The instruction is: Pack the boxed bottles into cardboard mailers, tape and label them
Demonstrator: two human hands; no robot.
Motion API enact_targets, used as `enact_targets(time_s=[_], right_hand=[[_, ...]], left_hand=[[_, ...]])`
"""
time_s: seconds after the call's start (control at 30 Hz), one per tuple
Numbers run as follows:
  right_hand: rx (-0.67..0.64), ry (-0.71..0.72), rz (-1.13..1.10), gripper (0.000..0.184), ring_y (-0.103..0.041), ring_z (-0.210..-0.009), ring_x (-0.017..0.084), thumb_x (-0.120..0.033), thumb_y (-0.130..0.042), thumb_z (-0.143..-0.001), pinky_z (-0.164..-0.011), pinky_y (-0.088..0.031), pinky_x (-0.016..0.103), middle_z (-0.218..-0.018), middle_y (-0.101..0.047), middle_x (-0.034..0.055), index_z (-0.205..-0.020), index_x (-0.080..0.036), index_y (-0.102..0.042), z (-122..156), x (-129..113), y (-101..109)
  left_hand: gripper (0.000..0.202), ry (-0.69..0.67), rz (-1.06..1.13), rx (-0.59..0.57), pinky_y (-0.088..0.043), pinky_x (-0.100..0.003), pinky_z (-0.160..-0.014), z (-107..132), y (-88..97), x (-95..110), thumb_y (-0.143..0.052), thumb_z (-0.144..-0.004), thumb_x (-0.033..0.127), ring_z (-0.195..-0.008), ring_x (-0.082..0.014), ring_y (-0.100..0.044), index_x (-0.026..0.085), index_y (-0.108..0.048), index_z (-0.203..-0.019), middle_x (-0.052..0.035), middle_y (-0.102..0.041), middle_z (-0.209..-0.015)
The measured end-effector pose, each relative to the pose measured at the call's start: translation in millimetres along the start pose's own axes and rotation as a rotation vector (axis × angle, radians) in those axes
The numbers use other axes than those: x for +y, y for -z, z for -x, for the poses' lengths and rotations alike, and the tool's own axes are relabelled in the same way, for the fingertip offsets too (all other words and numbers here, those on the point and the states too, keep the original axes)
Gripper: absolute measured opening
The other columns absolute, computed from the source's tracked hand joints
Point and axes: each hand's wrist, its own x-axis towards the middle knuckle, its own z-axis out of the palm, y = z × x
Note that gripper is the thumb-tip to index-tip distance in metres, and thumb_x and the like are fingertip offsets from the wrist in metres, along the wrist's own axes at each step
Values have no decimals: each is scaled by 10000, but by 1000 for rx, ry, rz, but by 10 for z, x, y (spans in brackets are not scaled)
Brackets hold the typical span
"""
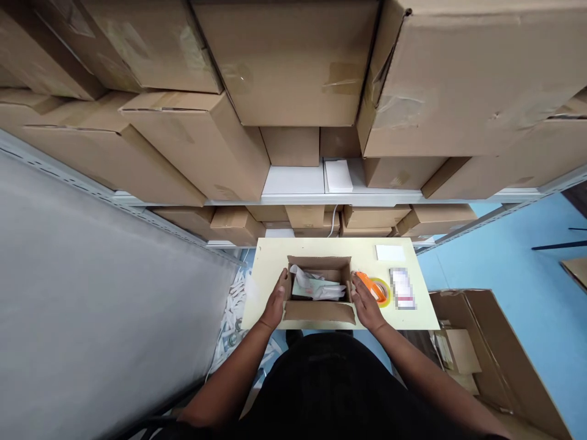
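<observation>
A small open cardboard box [318,312] stands on a pale yellow table [266,269], with a white plastic-wrapped item [316,286] inside it. My left hand [276,302] lies flat against the box's left side, fingers stretched out. My right hand [365,304] presses flat against the right side, fingers extended. An orange tape dispenser with a yellow-rimmed roll [376,288] lies just right of my right hand.
A white slip [390,252] and a blurred label [402,288] lie on the table's right part. Shelves of large cardboard boxes [293,67] rise behind. A big open carton [495,348] sits on the blue floor at right. White scraps [236,311] litter the floor left.
</observation>
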Motion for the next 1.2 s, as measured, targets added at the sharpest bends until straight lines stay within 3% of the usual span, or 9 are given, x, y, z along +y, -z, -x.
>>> enact_targets(time_s=[0.1, 0.33, 0.5, 0.7, 0.77, 0.87, 1.03, 1.1, 1.2], right_hand=[[-91, 203, 238, 547, -329, -1551, 291, -396, -419, -1064, -1251, -328, 553, -1696, -314, 82, -1596, -265, -418, -121, -67, -57], [-117, 282, 510, 545, -410, -1502, 320, -352, -461, -1050, -1193, -415, 559, -1691, -317, 106, -1581, -231, -440, -188, -83, -36], [-79, 250, 566, 523, -472, -1453, 332, -289, -468, -1026, -1150, -464, 559, -1670, -364, 107, -1544, -221, -496, -182, -88, -80], [-93, 224, 565, 518, -469, -1454, 349, -254, -432, -1026, -1139, -470, 571, -1679, -340, 121, -1535, -191, -506, -191, -129, -138], [-98, 234, 526, 542, -431, -1488, 328, -273, -421, -1040, -1170, -447, 556, -1681, -338, 120, -1576, -197, -446, -173, -133, -89], [-80, 230, 476, 627, -371, -1531, 286, -222, -414, -1019, -1201, -423, 521, -1694, -316, 92, -1638, -234, -318, -94, -105, 100], [-144, 307, 497, 830, -358, -1533, 324, -201, -527, -927, -1226, -366, 573, -1709, -281, 71, -1674, -287, -175, 168, 31, 425], [-157, 292, 475, 866, -361, -1529, 343, -303, -591, -943, -1211, -388, 578, -1702, -294, 103, -1680, -270, -137, 235, 48, 393], [-33, 170, 380, 851, -337, -1540, 345, -438, -573, -989, -1202, -401, 579, -1679, -328, 149, -1678, -231, -119, 188, -11, 170]], left_hand=[[668, -39, -67, -38, -130, -498, -1324, -45, -4, 83, -265, -1077, 566, -1590, -254, -226, 216, -267, -1647, -98, -283, -1708], [690, -221, -355, -232, -157, -543, -1312, 2, 114, 80, -387, -1064, 495, -1614, -299, -81, 271, -156, -1674, -72, -53, -1756], [653, -229, -476, -154, -205, -548, -1303, -39, 73, -11, -433, -1037, 275, -1606, -287, -155, 291, -225, -1656, -71, -136, -1748], [1012, -76, -288, -43, -363, -554, -1231, -390, 120, 90, -657, -872, 241, -1548, -328, -318, 248, -34, -1670, -158, -248, -1701], [987, -71, -264, -78, -421, -519, -1199, -514, 159, 165, -654, -850, 207, -1517, -303, -380, 257, -94, -1662, -144, -314, -1676], [784, -131, -346, -104, -459, -496, -1177, -590, 216, 228, -629, -826, 153, -1444, -276, -476, 241, -384, -1565, -116, -503, -1547], [408, -291, -492, -142, -396, -519, -1238, -454, 301, 170, -552, -943, 223, -1438, -265, -489, 226, -656, -1337, -94, -601, -1464], [390, -308, -521, -185, -387, -520, -1246, -388, 331, 134, -514, -988, 271, -1461, -260, -472, 244, -665, -1347, -76, -577, -1510], [435, -289, -518, -243, -384, -507, -1249, -330, 370, 115, -485, -1019, 350, -1482, -256, -452, 246, -626, -1417, -66, -505, -1584]])
